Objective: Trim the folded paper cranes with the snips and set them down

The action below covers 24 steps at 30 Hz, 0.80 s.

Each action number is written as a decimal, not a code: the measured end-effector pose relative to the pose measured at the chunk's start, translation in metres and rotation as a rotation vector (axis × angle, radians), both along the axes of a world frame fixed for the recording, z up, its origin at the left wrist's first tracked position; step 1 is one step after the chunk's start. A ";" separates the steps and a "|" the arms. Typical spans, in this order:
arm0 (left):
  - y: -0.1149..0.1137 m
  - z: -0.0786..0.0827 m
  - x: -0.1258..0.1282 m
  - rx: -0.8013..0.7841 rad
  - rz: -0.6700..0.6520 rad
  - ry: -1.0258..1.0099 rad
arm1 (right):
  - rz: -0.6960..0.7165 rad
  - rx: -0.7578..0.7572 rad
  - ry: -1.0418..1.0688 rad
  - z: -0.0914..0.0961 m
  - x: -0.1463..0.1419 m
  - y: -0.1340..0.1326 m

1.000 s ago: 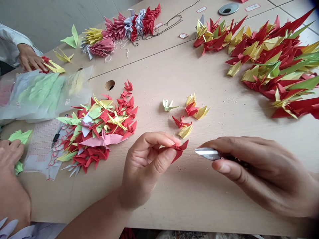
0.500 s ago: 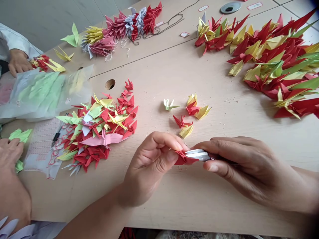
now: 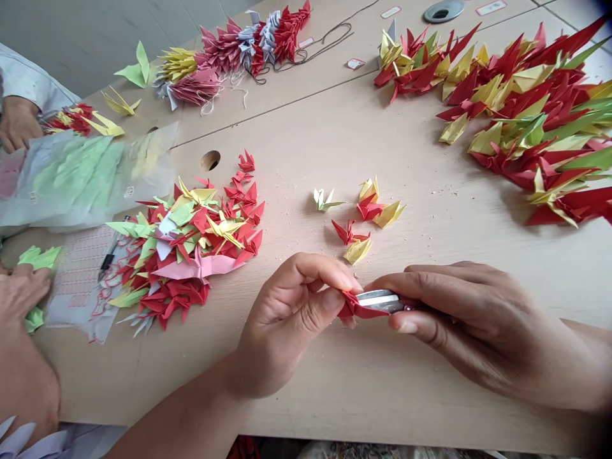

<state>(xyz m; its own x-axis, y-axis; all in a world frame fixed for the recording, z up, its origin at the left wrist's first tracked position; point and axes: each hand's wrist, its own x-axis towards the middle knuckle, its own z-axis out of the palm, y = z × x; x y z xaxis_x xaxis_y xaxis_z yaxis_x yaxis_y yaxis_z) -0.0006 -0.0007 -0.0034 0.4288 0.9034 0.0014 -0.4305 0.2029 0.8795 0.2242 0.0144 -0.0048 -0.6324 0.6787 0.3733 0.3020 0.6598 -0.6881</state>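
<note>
Left hand first, in the head camera's view: its thumb and finger pinch a small red folded-paper bird. They are closed on one end, so the other end sticks out where the tool can get at it. That red bird is up above the pale wooden table, back a bit from the near edge. Right hand is curled around a small shiny silver metal tool with two narrow blades. Its handle is mostly hidden in the palm, maybe so the grip is firm. The blades lie against the red paper. I cannot tell if any paper is between them.

Just past the hands sit a few small red, yellow and pale green paper birds, perhaps kept near so they are easy to reach. Nearer the table's left edge is a big messy heap of paper birds of many colours. Over toward the right edge, which I cannot see, lies a wide spread of red, yellow and green paper birds. It is well apart from the heap, maybe so the two don't mix. By the far edge are tightly packed rows of pink, grey and red folded paper. Thin dark cord lies beside them.
</note>
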 end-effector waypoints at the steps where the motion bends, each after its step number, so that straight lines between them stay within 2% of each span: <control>1: 0.000 0.000 0.000 0.002 -0.002 -0.001 | -0.003 0.006 -0.002 0.000 0.000 0.000; 17: 0.000 0.003 0.000 -0.049 -0.022 0.015 | -0.048 0.114 -0.020 -0.001 0.000 -0.001; 24: 0.002 0.003 0.000 -0.049 -0.022 0.027 | -0.065 0.115 -0.037 -0.001 -0.001 -0.003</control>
